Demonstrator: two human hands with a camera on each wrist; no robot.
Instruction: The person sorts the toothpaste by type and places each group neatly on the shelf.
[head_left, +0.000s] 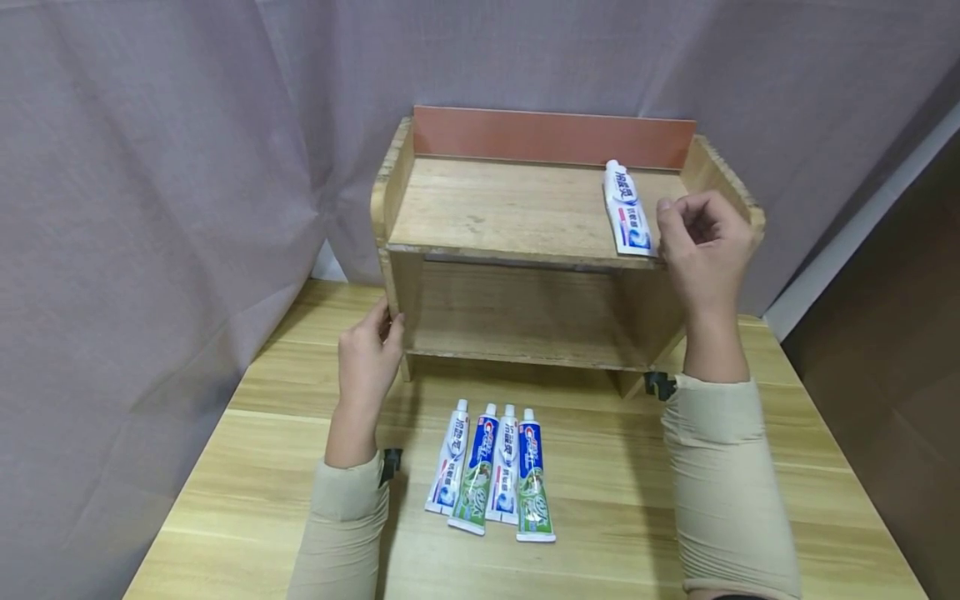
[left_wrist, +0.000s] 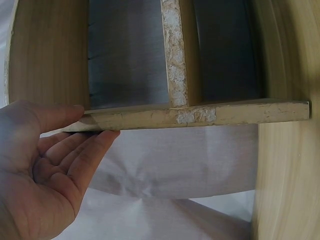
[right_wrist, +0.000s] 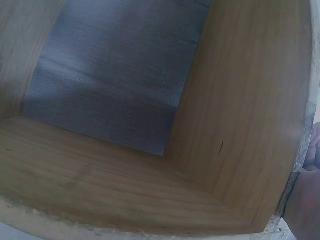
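A small two-tier wooden shelf [head_left: 480,204] stands in the middle of the head view. My left hand [head_left: 367,354] grips the front edge of its left side panel [left_wrist: 135,117], the thumb on the inner face and the fingers on the outer. On the upper board, towards the right, lies a white toothpaste tube [head_left: 626,208], cap to the back and flat end at the front edge. Just right of that tube my right hand [head_left: 708,237] is raised with curled fingers and nothing visible in them. Only part of the right hand [right_wrist: 302,200] shows in the right wrist view, behind the shelf edge.
On the wooden table [head_left: 225,475] before the shelf, several toothpaste tubes lie side by side, white ones [head_left: 450,458] alternating with blue-green ones [head_left: 534,479], caps towards the shelf. A reddish back strip [head_left: 555,137] borders the upper board. Behind hangs a grey cloth [head_left: 187,167].
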